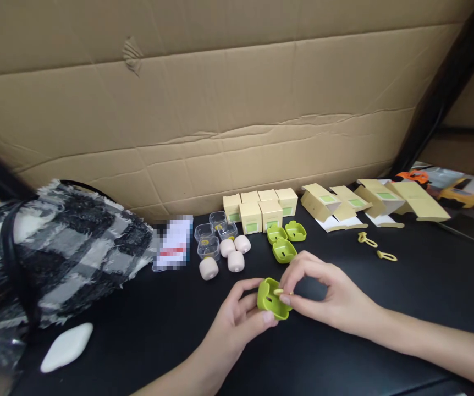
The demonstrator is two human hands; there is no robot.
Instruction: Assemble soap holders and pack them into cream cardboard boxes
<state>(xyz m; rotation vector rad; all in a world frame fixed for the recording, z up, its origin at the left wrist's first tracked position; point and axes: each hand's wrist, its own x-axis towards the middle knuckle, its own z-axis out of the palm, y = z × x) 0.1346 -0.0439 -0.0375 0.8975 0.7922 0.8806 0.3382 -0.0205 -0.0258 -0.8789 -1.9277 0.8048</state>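
While three more green cups (295, 231) sit just beyond the right hand (339, 290), with cartons (250, 216) behind them, pale pink pots (209, 269) and clear cases (208, 249) lie beyond the left hand (237, 320). Pinched between the left fingers and thumb, the scallop-edged green cup (270, 308) shows a slot in its floor, partly covered by the right fingertips, which grip a small yellow piece (278, 292) at its opening. Under both hands spreads a black tabletop (146, 341), backed by creased cardboard (241, 110).
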